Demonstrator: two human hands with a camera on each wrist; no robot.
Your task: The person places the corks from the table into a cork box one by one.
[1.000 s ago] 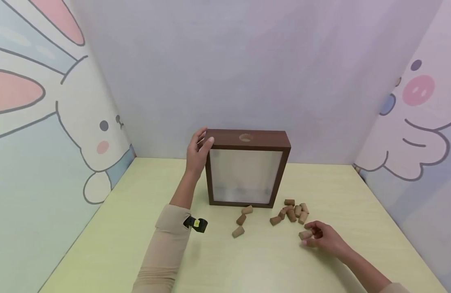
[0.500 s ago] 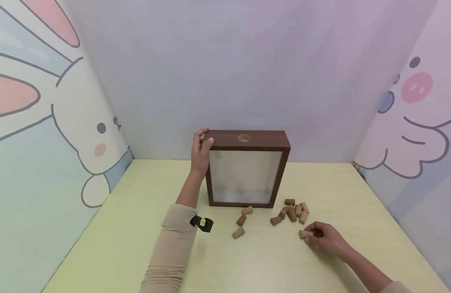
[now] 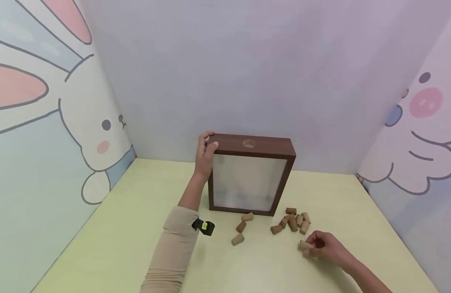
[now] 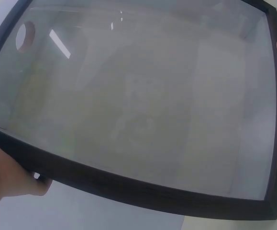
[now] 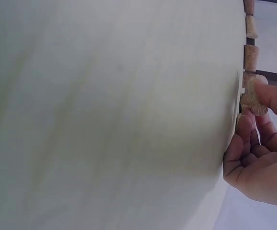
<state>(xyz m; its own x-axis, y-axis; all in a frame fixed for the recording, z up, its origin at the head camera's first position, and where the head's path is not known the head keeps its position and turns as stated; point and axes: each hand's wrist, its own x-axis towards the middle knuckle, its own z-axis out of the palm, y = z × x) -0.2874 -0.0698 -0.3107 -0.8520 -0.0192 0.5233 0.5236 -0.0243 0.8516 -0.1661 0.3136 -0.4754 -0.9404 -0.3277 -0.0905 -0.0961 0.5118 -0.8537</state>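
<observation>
A dark brown shadow box frame [image 3: 242, 213] with a clear front stands upright on the table, a round hole [image 3: 249, 143] in its top. My left hand [image 3: 205, 156] grips its upper left corner, thumb on the front edge and fingers behind. In the left wrist view the glass pane [image 4: 143, 105] fills most of the picture. Low on the right, my right hand [image 3: 328, 247] pinches a cork [image 3: 305, 245] between thumb and fingers, close over the tabletop. The right wrist view shows that cork [image 5: 254, 98] at the fingertips.
Several corks [image 3: 292, 224] lie in a cluster by the box's lower right corner. Three more corks [image 3: 241, 226] lie in front of it. The pale yellow table [image 3: 269, 268] meets a lavender back wall [image 3: 247, 73] and side walls with cartoon animals.
My right thumb and fingers have closed round the cork, which they were only reaching about a second ago. The left hand keeps its hold on the box; the head view has shifted slightly.
</observation>
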